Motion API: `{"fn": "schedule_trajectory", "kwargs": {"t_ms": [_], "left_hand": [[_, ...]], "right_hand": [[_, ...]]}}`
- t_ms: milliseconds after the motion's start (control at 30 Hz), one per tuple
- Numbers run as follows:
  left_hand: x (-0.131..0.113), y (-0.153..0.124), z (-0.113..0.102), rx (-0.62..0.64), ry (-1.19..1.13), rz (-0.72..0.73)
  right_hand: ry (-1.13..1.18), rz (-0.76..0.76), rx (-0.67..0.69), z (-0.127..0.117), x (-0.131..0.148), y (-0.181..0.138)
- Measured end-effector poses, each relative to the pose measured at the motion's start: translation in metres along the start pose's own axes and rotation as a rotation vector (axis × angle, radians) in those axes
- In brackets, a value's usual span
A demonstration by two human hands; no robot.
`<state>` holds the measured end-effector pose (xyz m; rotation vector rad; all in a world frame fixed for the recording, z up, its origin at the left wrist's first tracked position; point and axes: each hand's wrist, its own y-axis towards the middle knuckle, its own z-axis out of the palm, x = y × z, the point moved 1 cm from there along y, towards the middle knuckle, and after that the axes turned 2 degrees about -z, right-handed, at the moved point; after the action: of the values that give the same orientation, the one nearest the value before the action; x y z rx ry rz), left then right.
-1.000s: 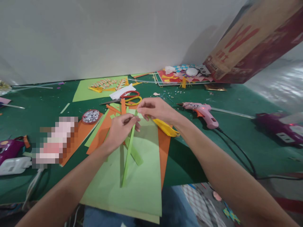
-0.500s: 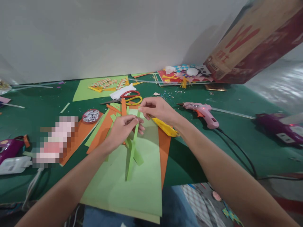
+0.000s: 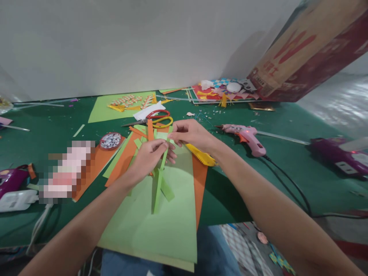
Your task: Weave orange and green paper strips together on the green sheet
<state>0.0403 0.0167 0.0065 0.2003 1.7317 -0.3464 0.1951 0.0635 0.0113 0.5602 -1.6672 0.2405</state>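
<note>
A narrow green paper strip point(image 3: 160, 182) runs between my two hands, its lower end hanging over a pale green sheet point(image 3: 169, 234). My left hand point(image 3: 152, 155) pinches the strip partway along, thumb on top. Closer to the strip's upper end, my right hand point(image 3: 186, 132) grips it between thumb and fingertips. Beneath the hands lie more loose strips, green and orange, among them a green strip point(image 3: 167, 190) and an upright-looking orange strip point(image 3: 150, 130). Scissors point(image 3: 156, 118) with red and yellow handles rest just beyond my hands.
A pink glue gun point(image 3: 248, 138) with a cord lies to the right, near a purple power socket point(image 3: 342, 155). At left are a small round dish point(image 3: 110, 141) of googly eyes and a blurred-out object point(image 3: 69, 170). A paper bag point(image 3: 310, 50) leans at the back right.
The strip has shifted slightly upward through my left hand, so its top end now shows above my right fingertips and its lower end sits higher. Both hands stay nearly in place.
</note>
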Motion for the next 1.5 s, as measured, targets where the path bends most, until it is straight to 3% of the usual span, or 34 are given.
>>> {"fn": "schedule_trajectory", "kwargs": {"t_ms": [267, 467, 1500], "left_hand": [[0.0, 0.0005, -0.0002, 0.003, 0.008, 0.027], [0.0001, 0.0004, -0.0004, -0.038, 0.049, 0.014], [0.004, 0.003, -0.0013, 0.054, -0.063, -0.029]], "right_hand": [[-0.019, 0.023, 0.059, 0.001, -0.0034, -0.001], [-0.046, -0.003, 0.026, 0.0016, -0.0024, -0.0004], [0.087, 0.008, -0.04, -0.0007, -0.0049, 0.0022]]}}
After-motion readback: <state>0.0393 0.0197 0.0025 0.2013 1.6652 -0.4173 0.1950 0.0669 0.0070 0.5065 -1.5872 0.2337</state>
